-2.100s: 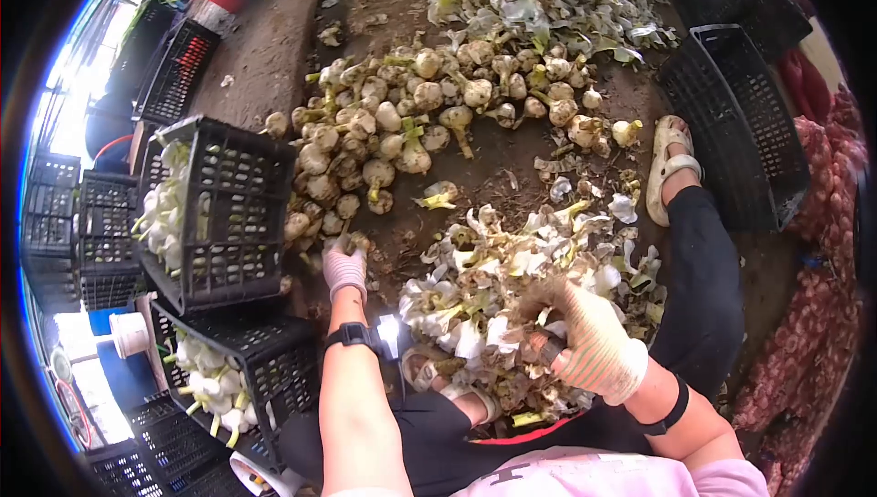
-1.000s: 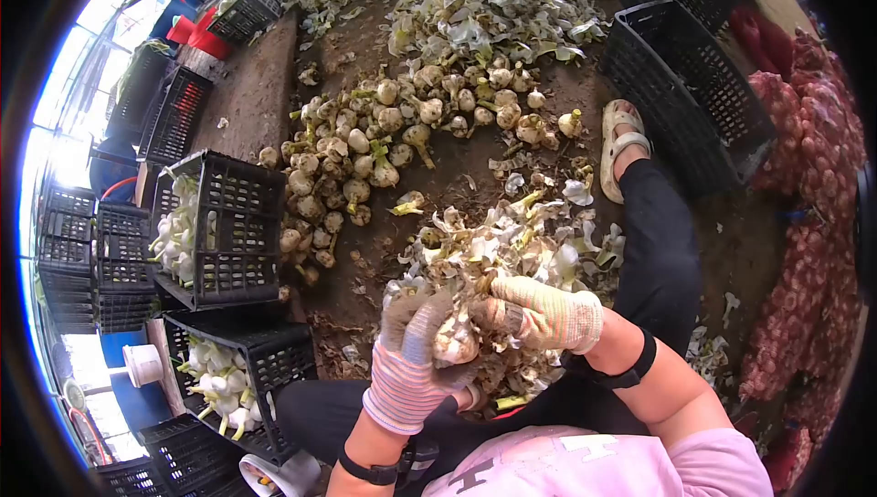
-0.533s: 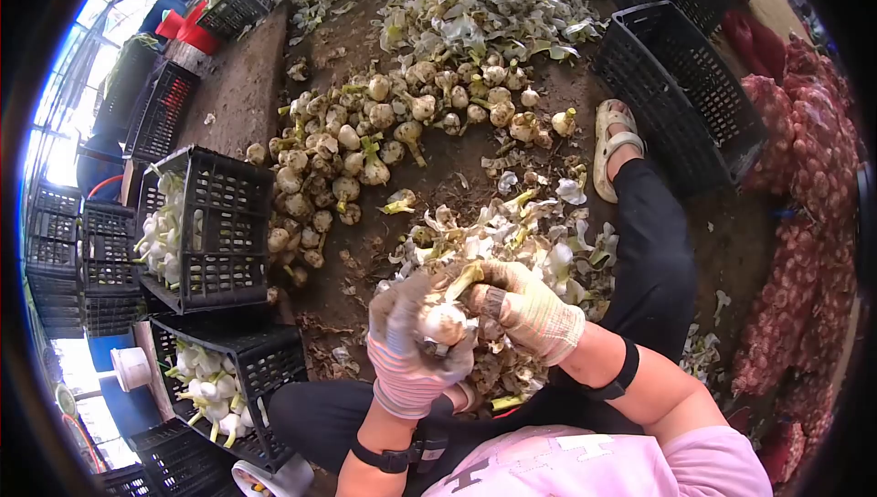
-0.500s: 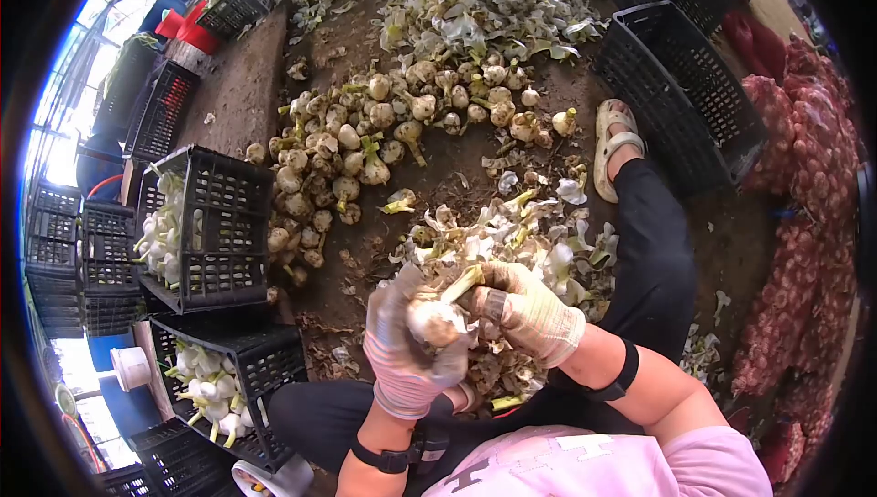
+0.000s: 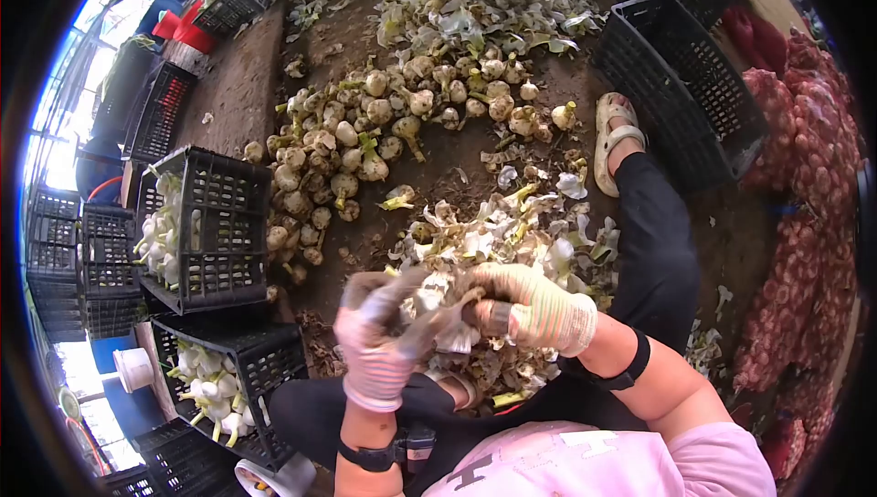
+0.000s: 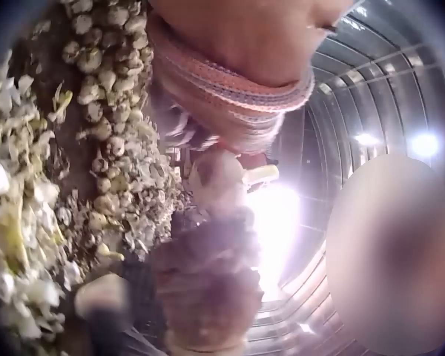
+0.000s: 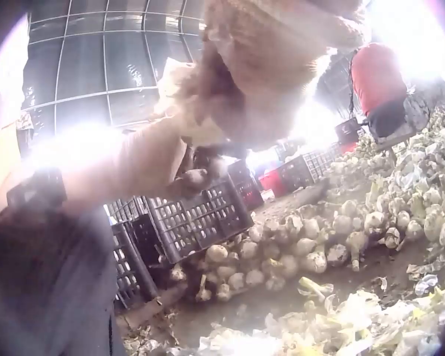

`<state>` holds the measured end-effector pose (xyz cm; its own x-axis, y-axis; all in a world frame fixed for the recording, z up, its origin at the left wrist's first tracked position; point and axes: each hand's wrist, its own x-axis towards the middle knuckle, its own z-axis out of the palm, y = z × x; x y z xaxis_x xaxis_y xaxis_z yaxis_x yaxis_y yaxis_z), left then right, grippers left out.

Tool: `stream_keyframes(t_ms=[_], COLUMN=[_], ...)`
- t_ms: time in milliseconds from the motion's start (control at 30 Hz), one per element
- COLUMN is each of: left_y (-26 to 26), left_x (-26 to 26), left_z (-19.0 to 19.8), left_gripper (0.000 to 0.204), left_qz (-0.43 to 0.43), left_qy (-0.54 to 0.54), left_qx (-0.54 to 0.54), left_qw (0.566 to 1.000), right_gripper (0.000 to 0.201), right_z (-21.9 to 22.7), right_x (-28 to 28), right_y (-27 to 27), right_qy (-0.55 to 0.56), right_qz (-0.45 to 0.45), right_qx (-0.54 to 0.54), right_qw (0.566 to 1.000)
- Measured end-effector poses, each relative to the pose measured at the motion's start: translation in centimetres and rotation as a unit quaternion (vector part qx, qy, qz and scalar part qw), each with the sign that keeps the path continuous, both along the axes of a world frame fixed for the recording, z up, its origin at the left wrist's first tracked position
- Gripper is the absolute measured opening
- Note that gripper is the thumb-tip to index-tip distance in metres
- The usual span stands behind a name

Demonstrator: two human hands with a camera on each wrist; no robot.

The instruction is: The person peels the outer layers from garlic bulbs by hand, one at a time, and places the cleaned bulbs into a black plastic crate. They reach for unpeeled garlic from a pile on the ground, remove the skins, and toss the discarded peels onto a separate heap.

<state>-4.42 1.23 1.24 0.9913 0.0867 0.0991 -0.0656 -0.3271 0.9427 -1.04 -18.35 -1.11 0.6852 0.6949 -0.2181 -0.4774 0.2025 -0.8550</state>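
Observation:
In the head view, my gloved left hand (image 5: pixel 376 337), partly blurred, curls round a pale garlic bulb (image 5: pixel 431 295) above the loose skins. The left wrist view shows that bulb (image 6: pixel 216 180) with a short cut-looking stem sticking out sideways, between my left cuff and my gloved right hand (image 6: pixel 208 282). My right hand (image 5: pixel 537 307), thumb wrapped in a dark band, has bent fingers pinching brownish skin right beside the bulb. Fingers hide part of the bulb. Below the hands lies a heap of peeled skins (image 5: pixel 484 237).
Unpeeled garlic (image 5: pixel 343 154) lies piled ahead, with a larger skin heap (image 5: pixel 484 4) behind. Black crates (image 5: pixel 227 227) of white garlic stand left; another black crate (image 5: pixel 681 86) and red net sacks (image 5: pixel 795 250) are on the right. Another person (image 7: pixel 378 78) sits in the background.
My left hand first reached toward the garlic pile, then came back with a bulb to my right hand. Since half a second ago it has shifted slightly left, and the skin looks pulled looser.

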Motion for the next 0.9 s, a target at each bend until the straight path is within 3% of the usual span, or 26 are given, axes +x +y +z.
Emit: stream_keyframes(t_ms=[33,67,100,133,200,233,333,367,433,500,533,567,633,667,700,767,800,900], left_y=[0.1,-0.5,-0.4,-0.4,-0.5,-0.4,-0.2,-0.5,0.1,1.2,1.5,2.1,3.0,3.0,2.7,2.6,2.3,1.3], left_x=[0.2,0.2,0.3,0.2,0.1,0.0,-0.4,-0.4,-0.4,0.4,0.6,0.8,0.7,0.7,0.6,0.5,0.5,0.3], left_z=[0.0,-0.1,-1.2,-1.4,-1.3,-1.6,-2.8,-2.7,-3.0,-2.5,-1.2,-0.4,-0.1,0.1,0.5,0.3,0.3,0.6], left_gripper=[0.03,0.028,0.036,0.041,0.05,0.05,0.043,0.037,0.033,0.036,0.038,0.041,0.043,0.043,0.038,0.026,0.023,0.021], left_qz=[-0.045,-0.014,0.033,0.098,0.195,0.195,0.057,0.085,0.05,0.114,0.142,0.141,0.139,0.138,0.102,0.025,-0.011,-0.098], left_qy=[0.025,0.103,0.079,0.086,0.141,0.141,0.231,0.23,0.192,0.128,0.097,0.097,0.077,0.077,0.062,0.028,0.018,0.038], left_qx=[0.06,-0.097,-0.115,-0.204,-0.38,-0.379,-0.44,-0.361,-0.299,-0.311,-0.358,-0.316,-0.254,-0.253,-0.216,-0.121,-0.081,-0.024], left_qw=[0.997,0.99,0.99,0.97,0.893,0.893,0.866,0.9,0.933,0.935,0.918,0.933,0.954,0.954,0.969,0.992,0.997,0.994], right_gripper=[0.025,0.024,0.024,0.025,0.028,0.028,0.033,0.03,0.033,0.03,0.028,0.033,0.042,0.053,0.065,0.059,0.043,0.029], right_z=[-0.2,0.1,-0.1,-0.5,-0.1,-0.2,-0.6,-0.7,0.6,-0.4,-2.0,-0.1,1.3,0.7,0.8,-1.4,-1.9,-0.9], right_x=[-0.3,-0.2,-0.1,0.0,0.2,0.1,-0.1,-0.2,0.3,0.1,-0.1,1.0,1.8,1.9,2.1,1.8,1.9,1.6], right_y=[0.1,0.1,0.0,-0.3,-0.5,-0.5,0.1,0.3,-0.3,-0.7,-1.6,-2.0,-0.7,-1.4,-1.2,-0.9,-0.8,-0.7], right_qy=[-0.016,-0.002,-0.002,0.001,0.035,0.035,0.009,-0.008,-0.058,0.032,0.041,0.148,0.0,-0.06,-0.208,-0.399,-0.451,-0.499], right_qz=[0.006,-0.003,-0.003,0.002,-0.01,-0.011,-0.009,-0.003,0.021,-0.054,-0.157,-0.175,-0.239,-0.133,-0.034,0.04,0.035,0.021], right_qx=[0.007,0.0,0.0,0.007,0.042,0.042,0.027,0.056,0.051,0.177,0.039,0.229,0.158,-0.083,-0.302,-0.361,-0.309,-0.301], right_qw=[1.0,1.0,1.0,1.0,0.998,0.998,1.0,0.998,0.997,0.982,0.986,0.946,0.958,0.986,0.93,0.842,0.836,0.812])
